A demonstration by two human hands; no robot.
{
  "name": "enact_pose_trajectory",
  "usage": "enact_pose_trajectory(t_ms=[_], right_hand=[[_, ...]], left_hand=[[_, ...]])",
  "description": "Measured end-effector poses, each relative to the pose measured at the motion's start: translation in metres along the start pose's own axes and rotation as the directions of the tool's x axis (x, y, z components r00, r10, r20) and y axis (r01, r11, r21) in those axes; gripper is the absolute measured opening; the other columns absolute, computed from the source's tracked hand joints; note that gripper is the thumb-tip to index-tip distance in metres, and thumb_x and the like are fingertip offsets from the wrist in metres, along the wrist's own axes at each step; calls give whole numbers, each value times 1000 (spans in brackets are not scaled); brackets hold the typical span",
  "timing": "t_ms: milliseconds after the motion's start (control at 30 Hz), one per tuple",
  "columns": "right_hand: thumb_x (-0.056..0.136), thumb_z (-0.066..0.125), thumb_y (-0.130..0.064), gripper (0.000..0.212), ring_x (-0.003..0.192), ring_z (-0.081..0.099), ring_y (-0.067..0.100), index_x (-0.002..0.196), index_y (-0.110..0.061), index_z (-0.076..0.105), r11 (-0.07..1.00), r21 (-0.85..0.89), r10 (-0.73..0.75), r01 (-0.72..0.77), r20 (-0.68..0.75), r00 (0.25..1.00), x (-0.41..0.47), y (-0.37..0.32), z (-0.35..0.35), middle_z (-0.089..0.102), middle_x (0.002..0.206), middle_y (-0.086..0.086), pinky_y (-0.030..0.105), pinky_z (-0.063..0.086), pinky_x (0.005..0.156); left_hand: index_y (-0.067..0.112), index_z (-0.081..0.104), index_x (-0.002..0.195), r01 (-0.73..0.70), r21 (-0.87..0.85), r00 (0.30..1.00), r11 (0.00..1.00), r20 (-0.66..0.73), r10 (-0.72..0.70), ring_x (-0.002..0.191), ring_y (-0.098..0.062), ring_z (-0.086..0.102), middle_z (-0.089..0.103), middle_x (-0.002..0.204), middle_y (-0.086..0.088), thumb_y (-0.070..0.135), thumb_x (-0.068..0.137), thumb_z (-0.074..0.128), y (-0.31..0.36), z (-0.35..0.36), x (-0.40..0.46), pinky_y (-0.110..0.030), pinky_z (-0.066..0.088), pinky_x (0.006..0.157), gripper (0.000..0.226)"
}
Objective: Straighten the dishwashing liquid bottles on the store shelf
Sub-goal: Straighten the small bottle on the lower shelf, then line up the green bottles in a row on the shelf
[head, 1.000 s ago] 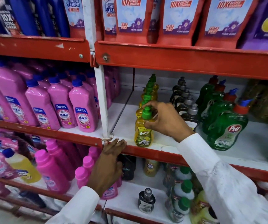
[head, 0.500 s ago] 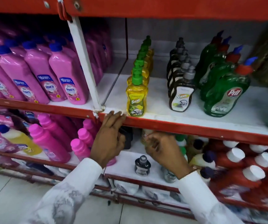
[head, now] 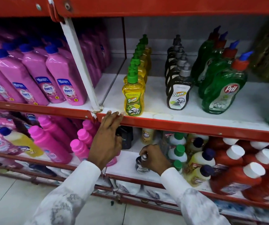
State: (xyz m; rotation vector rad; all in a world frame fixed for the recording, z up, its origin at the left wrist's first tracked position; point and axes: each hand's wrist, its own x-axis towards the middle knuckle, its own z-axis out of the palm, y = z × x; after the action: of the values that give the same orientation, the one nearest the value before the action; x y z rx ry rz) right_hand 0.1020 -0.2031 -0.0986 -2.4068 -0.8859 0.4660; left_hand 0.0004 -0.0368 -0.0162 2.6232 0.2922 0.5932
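Dark small bottle (head: 141, 166): your right hand (head: 156, 158) is pinching its grey cap; likely light and tippy, so grip the body just below.

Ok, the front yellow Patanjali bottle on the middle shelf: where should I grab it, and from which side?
Grip the yellow bottle at its narrow neck under the green cap, coming from the front. It stands upright at the shelf edge, with more bottles right behind it, so only the front and sides are free.

My left hand (head: 107, 140) rests on the shelf edge (head: 171, 125), just left of the front Super bottle (head: 133, 97). Below, my right hand (head: 155, 157) grips a small bottle (head: 141, 165) standing alone, left of the capped bottles (head: 178, 153).
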Motion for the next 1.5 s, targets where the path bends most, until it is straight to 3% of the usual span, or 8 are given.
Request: enact_pose_trajectory(t_ms=[300, 533, 733, 867, 1067, 1267, 1367, 1500], right_hand=[[59, 88, -15, 44, 81, 70, -6, 100, -28, 77, 979, 173, -35, 105, -367, 929, -81, -70, -167, 70, 84, -23, 11, 56, 76], [59, 86, -21, 45, 79, 72, -3, 103, -25, 78, 967, 97, -133, 237, -599, 790, -84, -91, -249, 78, 92, -11, 19, 61, 76], [61, 89, -15, 48, 76, 67, -8, 107, -20, 77, 986, 14, -130, 169, -577, 806, -41, -75, -256, 78, 100, -6, 0, 50, 69], [61, 90, -14, 51, 84, 73, 7, 111, -17, 76, 989, 5, -124, 149, -530, 839, -23, -63, -247, 79, 105, 0, 25, 60, 84], [66, 87, -13, 53, 80, 71, 7, 117, -18, 72, 985, 44, -118, 166, -532, 838, -9, -53, -241, 78, 104, 1, 28, 60, 86], [74, 84, -8, 61, 84, 67, 0, 131, -20, 64, 965, 119, -127, 232, -561, 818, -16, -38, -237, 75, 111, -1, 12, 56, 80], [78, 83, -11, 56, 94, 66, 2, 129, -24, 64, 963, 117, -115, 241, -632, 767, -36, -23, -232, 72, 115, -10, 19, 57, 85], [82, 76, -8, 29, 88, 70, 8, 108, -21, 74, 943, 190, 12, 272, -838, 546, -73, 20, -208, 74, 100, -5, 30, 61, 82]], left_hand=[[11, 43, 143, 15, -8, 998, 1000, -55, -15, 144, -30, 28, 42, 149, -13, -4, 69, 62, 0, 8, 3, -42, 25, 119, 78], [7, 40, 143, -12, 71, 998, 997, -53, 15, 145, -35, 27, 41, 150, -17, 11, 65, 54, -1, 12, 1, -52, 30, 116, 80], [8, 39, 143, -1, 94, 999, 996, -54, 6, 145, -35, 27, 41, 150, -16, 11, 63, 55, 0, 14, 1, -51, 28, 117, 81], [11, 37, 145, 10, 116, 999, 993, -41, -5, 144, -34, 26, 41, 149, -16, 10, 61, 61, 1, 13, 0, -56, 30, 115, 87], [14, 44, 139, 42, 164, 996, 986, -89, -28, 139, -35, 33, 47, 144, -15, 23, 70, 61, 11, 11, 1, -55, 32, 112, 71], [11, 63, 119, -219, 63, 954, 974, -194, 227, 123, -31, 52, 61, 127, -11, 20, 79, 62, 69, 29, 8, -49, 43, 104, 41], [12, 65, 117, -322, 12, 936, 947, -149, 320, 120, -28, 55, 63, 124, -9, 19, 79, 64, 101, 46, 16, -46, 45, 102, 38], [12, 59, 125, -410, -22, 912, 912, -4, 410, 127, -27, 50, 58, 133, -9, 20, 82, 63, 135, 70, 28, -45, 45, 105, 44]])
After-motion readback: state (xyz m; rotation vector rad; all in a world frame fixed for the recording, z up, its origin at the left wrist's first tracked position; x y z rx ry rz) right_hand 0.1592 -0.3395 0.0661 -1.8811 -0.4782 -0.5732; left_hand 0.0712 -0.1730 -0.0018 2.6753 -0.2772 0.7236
